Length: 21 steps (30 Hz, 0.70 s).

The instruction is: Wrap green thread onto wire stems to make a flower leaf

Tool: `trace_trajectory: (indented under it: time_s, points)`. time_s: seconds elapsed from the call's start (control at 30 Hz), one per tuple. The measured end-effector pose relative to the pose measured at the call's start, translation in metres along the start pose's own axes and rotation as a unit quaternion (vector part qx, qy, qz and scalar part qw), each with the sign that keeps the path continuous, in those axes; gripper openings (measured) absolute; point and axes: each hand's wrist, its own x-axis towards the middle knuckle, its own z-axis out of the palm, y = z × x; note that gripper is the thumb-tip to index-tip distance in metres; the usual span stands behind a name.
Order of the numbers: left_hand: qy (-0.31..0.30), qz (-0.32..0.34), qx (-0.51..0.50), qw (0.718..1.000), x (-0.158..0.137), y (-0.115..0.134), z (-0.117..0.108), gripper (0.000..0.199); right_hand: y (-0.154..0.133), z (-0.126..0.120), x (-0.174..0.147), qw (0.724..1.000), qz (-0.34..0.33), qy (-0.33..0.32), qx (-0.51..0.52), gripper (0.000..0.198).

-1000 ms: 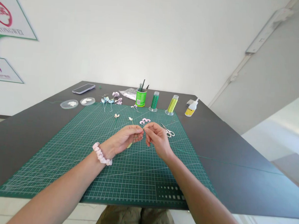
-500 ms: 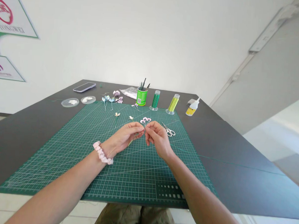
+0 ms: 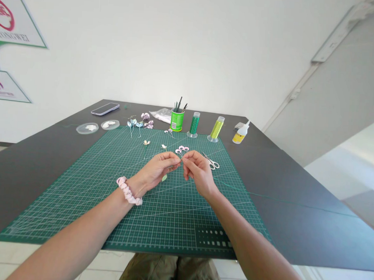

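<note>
My left hand [image 3: 160,168], with a pink scrunchie [image 3: 129,191] around the wrist, pinches at fingertip and thumb. Close beside it, my right hand [image 3: 198,170] pinches too, the two sets of fingertips almost meeting. Whatever lies between them is too thin to make out. Several small pink flowers [image 3: 182,149] show just beyond the fingertips; whether their stems are held I cannot tell. A pale green leaf [image 3: 164,178] shows below my left fingers. White-handled scissors [image 3: 213,164] lie behind my right hand. Green thread [image 3: 296,203] runs over the table on the right.
Under my hands lies a green cutting mat [image 3: 87,193]. Further back are small flowers [image 3: 139,124], a green pen pot [image 3: 176,120], a dark green spool [image 3: 194,125], a yellow-green spool [image 3: 216,130] and a glue bottle [image 3: 240,133]. Shallow dishes [image 3: 87,128] and a phone [image 3: 105,109] sit left.
My right hand's lower fingers have curled in slightly. The green leaf below my left hand shows more of its face. Both pinches stay in nearly the same place.
</note>
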Motion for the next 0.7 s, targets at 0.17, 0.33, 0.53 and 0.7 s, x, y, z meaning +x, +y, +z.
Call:
trace_trajectory:
  time_s: [0.17, 0.33, 0.53, 0.7]
  points:
    - [0.004, 0.006, 0.007, 1.000, -0.0003, -0.0004, 0.0003, 0.021, -0.0007, 0.0003, -0.0001, 1.000, 0.004, 0.002, 0.000, 0.017]
    - [0.002, 0.028, 0.021, 0.999, 0.0010, -0.0024, -0.0002, 0.021, 0.0001, 0.0006, 0.0002, 1.000, 0.001, 0.005, -0.004, 0.016]
    - [0.004, 0.039, 0.031, 0.999, 0.0021, -0.0037, -0.0009, 0.021, 0.0000, 0.0004, 0.0003, 1.000, 0.006, 0.008, -0.009, 0.017]
    - [0.008, 0.036, 0.036, 0.999, 0.0014, -0.0032, -0.0001, 0.021, 0.0003, 0.0001, 0.0001, 1.000, 0.007, 0.011, -0.012, 0.015]
